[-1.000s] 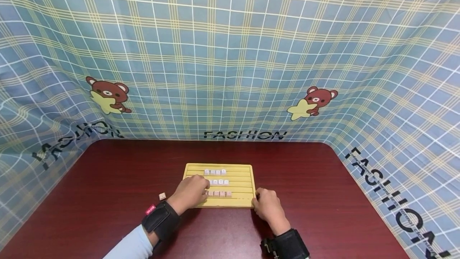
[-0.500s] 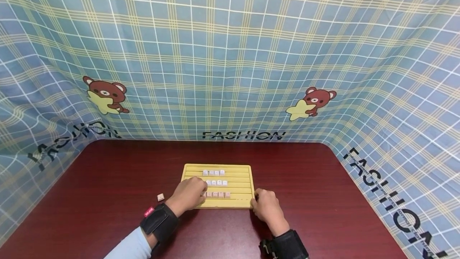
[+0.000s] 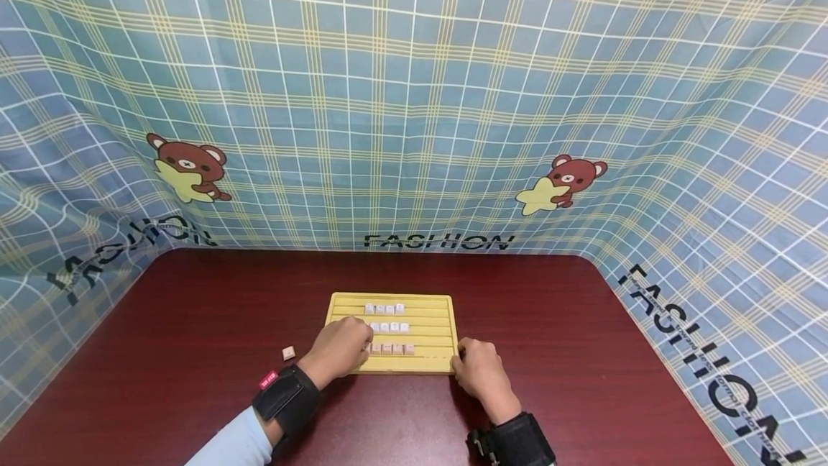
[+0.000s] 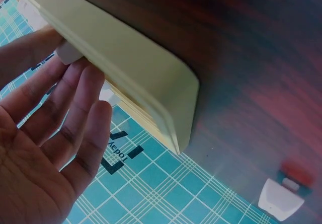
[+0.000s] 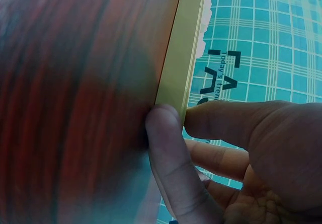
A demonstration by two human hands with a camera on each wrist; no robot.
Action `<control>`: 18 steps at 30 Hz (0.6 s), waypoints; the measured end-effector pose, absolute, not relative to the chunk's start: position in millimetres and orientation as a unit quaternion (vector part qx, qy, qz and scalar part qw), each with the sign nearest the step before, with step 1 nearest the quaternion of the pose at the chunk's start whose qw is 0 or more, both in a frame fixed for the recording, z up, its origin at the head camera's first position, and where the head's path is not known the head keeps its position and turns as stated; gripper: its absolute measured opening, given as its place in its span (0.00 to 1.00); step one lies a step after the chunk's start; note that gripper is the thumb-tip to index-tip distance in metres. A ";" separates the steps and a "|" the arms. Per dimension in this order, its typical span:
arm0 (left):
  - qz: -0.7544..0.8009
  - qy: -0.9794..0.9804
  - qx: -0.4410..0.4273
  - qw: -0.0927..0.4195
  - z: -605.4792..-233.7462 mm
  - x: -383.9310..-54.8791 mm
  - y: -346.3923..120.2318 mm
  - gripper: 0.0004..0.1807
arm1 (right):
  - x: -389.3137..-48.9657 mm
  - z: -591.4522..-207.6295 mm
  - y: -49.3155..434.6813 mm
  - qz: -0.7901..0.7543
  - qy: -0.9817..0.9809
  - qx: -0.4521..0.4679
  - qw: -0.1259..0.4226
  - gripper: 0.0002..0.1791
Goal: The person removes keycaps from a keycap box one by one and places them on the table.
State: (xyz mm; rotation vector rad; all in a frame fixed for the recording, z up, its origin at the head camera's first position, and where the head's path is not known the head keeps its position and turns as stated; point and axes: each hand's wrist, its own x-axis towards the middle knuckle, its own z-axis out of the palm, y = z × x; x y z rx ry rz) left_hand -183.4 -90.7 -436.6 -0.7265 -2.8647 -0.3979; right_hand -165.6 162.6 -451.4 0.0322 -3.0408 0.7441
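A yellow ridged board [image 3: 433,364] lies on the table, bearing three rows of small keycap-like pieces. The back row [image 3: 384,309] and middle row [image 3: 390,327] are white; the front row [image 3: 392,349] is pale pink. My left hand [image 3: 339,347] reaches over the board's left side, hiding the left ends of the nearer rows. In the left wrist view its thumb and forefinger pinch a pale keycap [image 4: 69,53] at the front edge, other fingers loosely bent. My right hand [image 3: 481,372] grips the board's front right corner between thumb and finger, as the right wrist view shows.
One loose pale keycap [image 3: 288,353] lies on the dark red table [image 3: 220,336], left of the board and close to my left wrist. A blue checked cloth [image 3: 401,128] walls off the table's back and sides.
The left hand shifts only slightly over the front row, its fingers staying low at the board. The right hand keeps its grip on the corner. The head view drifts a little.
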 end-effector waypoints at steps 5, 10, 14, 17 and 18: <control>-0.138 -0.957 -0.244 0.080 -436.0 -183.4 -90.5 0.13 | -165.9 -450.9 163.3 0.234 -0.972 0.013 0.008 0.08; -0.141 -0.957 -0.241 0.077 -435.8 -183.6 -90.3 0.12 | -164.6 -450.5 163.2 0.232 -0.973 0.013 0.007 0.09; -0.140 -0.957 -0.242 0.073 -436.2 -184.4 -90.9 0.11 | -164.7 -451.0 162.4 0.232 -0.973 0.012 0.006 0.09; -0.140 -0.957 -0.242 0.072 -436.3 -185.4 -91.1 0.11 | -165.7 -451.4 162.1 0.235 -0.972 0.007 0.002 0.10; -0.140 -0.957 -0.243 0.073 -436.4 -185.7 -91.2 0.12 | -166.2 -451.6 162.0 0.237 -0.972 0.005 0.000 0.11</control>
